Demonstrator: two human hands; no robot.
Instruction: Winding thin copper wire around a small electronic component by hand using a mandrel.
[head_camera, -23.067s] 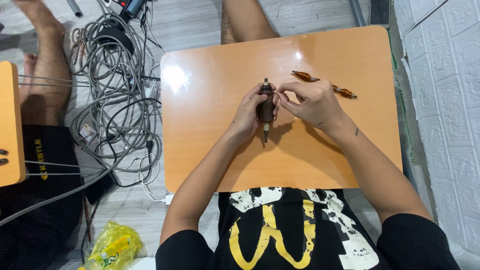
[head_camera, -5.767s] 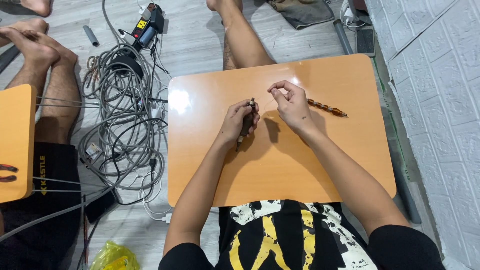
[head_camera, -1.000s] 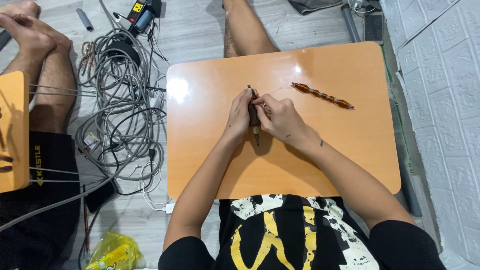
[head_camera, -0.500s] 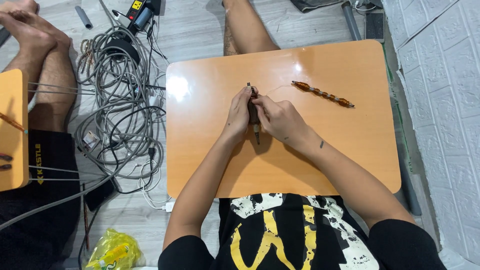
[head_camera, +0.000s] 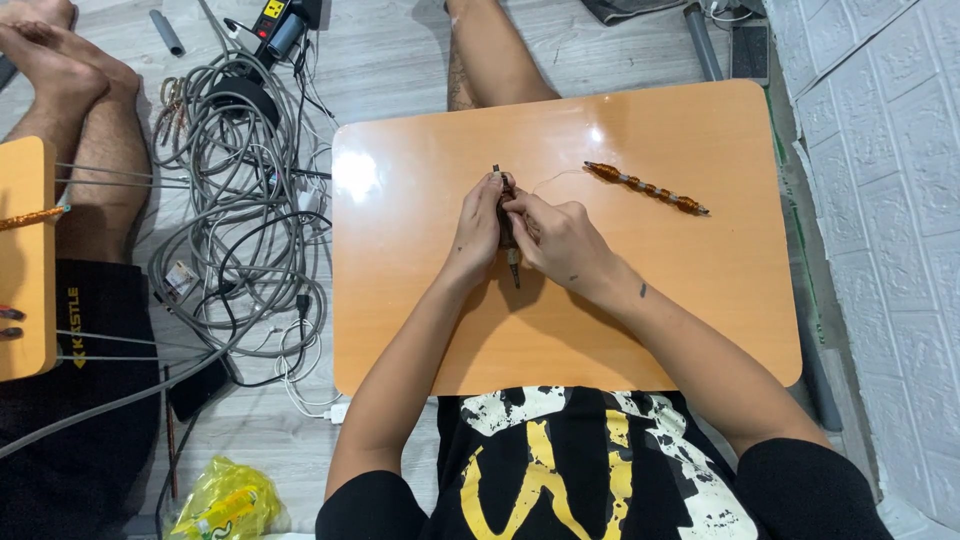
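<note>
Beads on a dark short strand (head_camera: 508, 232) sat pinched between both hands near the middle of the orange table (head_camera: 700, 300), seen from the head camera. The left hand (head_camera: 478, 225) was closed around the strand's far end, fingers curled tight, while the right hand (head_camera: 560, 240) gripped it from the right with thumb and fingertips shut on it. A thin thread (head_camera: 550, 178) ran toward a finished amber bead string (head_camera: 645, 187) lying apart on the far right. Doing this well probably meant keeping the strand steady and the thread taut. Tangled grey cables (head_camera: 230, 200) lay on the floor to the left.
</note>
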